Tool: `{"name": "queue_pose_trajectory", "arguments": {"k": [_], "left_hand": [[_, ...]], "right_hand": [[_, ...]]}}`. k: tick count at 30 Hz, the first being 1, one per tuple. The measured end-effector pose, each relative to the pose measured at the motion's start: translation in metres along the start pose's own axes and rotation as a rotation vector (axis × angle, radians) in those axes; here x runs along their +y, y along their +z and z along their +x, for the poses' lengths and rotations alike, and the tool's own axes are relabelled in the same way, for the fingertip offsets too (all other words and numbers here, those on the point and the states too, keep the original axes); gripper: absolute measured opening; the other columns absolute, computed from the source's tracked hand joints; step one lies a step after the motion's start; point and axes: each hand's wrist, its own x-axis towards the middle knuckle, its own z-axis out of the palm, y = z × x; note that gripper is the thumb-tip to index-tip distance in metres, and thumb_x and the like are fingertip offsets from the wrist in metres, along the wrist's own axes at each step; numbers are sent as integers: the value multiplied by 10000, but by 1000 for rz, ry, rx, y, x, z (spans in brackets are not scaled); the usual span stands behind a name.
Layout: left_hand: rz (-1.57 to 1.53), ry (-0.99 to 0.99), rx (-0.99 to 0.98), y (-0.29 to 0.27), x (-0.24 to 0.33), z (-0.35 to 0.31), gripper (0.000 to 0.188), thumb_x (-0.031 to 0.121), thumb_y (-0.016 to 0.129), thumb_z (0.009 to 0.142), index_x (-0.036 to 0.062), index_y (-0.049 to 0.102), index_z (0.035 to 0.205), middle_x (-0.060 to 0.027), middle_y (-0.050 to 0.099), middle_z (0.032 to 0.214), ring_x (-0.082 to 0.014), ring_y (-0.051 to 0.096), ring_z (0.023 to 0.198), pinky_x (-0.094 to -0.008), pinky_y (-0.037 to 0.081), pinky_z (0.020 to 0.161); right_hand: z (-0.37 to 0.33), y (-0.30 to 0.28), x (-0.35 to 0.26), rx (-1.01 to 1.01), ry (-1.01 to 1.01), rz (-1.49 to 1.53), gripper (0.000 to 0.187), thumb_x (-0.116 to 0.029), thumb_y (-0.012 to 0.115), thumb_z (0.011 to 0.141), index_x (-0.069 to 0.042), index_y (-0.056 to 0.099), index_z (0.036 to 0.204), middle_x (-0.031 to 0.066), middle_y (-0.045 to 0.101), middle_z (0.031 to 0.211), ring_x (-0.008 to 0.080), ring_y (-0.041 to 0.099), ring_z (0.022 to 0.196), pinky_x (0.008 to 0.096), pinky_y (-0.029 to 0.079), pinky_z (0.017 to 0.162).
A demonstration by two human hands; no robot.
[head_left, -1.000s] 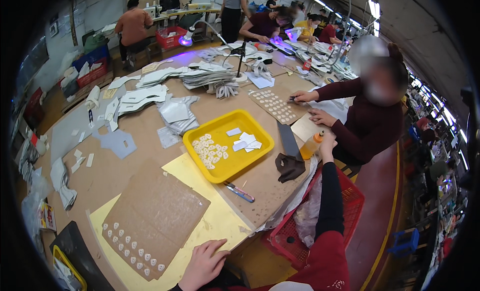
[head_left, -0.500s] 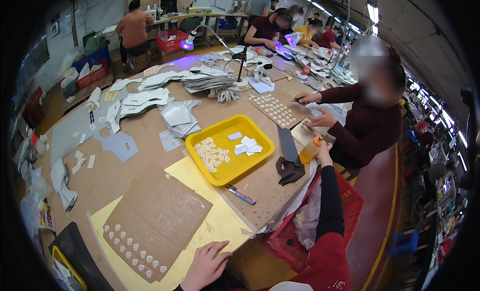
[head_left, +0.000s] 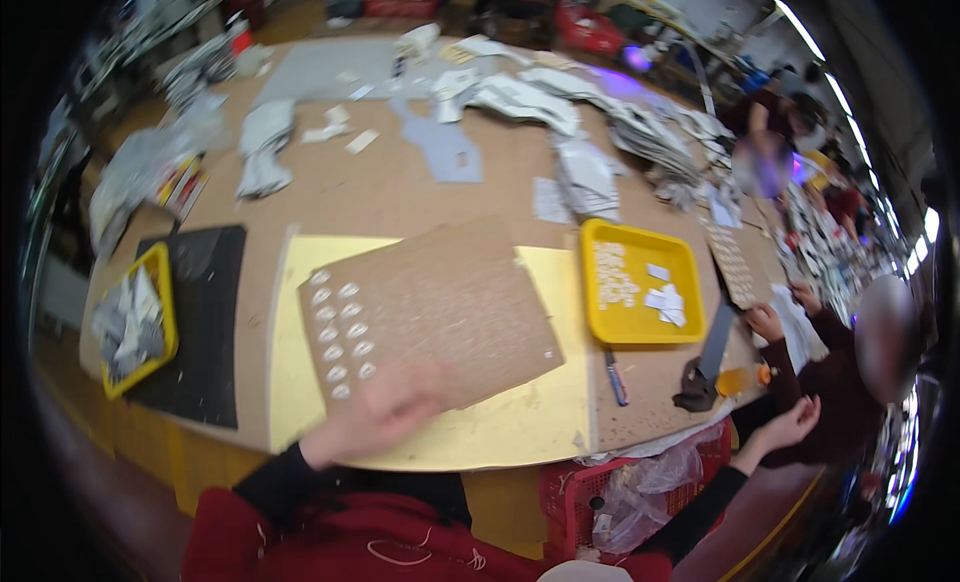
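A brown cardboard sheet [head_left: 460, 322] lies tilted on a yellow sheet [head_left: 570, 382] before me, with rows of small whitish rounded pieces [head_left: 327, 334] along its left side. Over the cardboard's near edge is my left hand [head_left: 390, 407], its fingers smeared by motion. Out to the right, my right hand [head_left: 790, 427] is open and holds nothing. Beyond it, apart from the fingers, is a squeeze bottle [head_left: 738, 382] of amber liquid with an orange cap. A yellow tray [head_left: 645, 327] holds more rounded pieces and several white cards.
A pen-like cutter [head_left: 616, 379] and a dark cloth [head_left: 692, 387] lie right of the yellow sheet. At left, a yellow basket [head_left: 165, 332] of scraps overlaps a black board [head_left: 212, 322]. Below the table's edge stands a red crate [head_left: 560, 502]. A co-worker [head_left: 830, 402] sits at right.
My right hand has let go of the bottle, which now appears tipped over. My left hand has moved from the yellow sheet onto the cardboard. The view has swung left.
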Motion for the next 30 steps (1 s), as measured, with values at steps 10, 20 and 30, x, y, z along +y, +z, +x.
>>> {"name": "queue_pose_trajectory", "arguments": {"k": [10, 20, 30], "left_hand": [[120, -686, 692, -115, -93, -52, 331, 133, 601, 928, 13, 609, 1236, -148, 633, 1229, -296, 597, 1152, -367, 465, 988], [353, -578, 574, -94, -84, -45, 331, 136, 631, 903, 5, 622, 1207, -147, 578, 1192, -331, 545, 1147, -396, 449, 999], [264, -554, 544, -96, -82, -49, 430, 116, 610, 914, 30, 546, 1330, -163, 570, 1228, -343, 508, 1184, -412, 438, 1010]], "right_hand": [[-117, 73, -249, -618, -43, 544, 299, 48, 532, 956, 19, 537, 1254, 91, 611, 1150, 183, 577, 1097, 330, 457, 981], [-319, 122, -452, -1927, -26, 971, 479, 35, 598, 907, -40, 508, 1371, 69, 641, 1083, 142, 610, 989, 288, 491, 906], [-389, 152, -477, -1967, -433, 722, 537, 32, 649, 801, -13, 521, 1320, 151, 633, 967, 318, 620, 898, 407, 505, 810]]}}
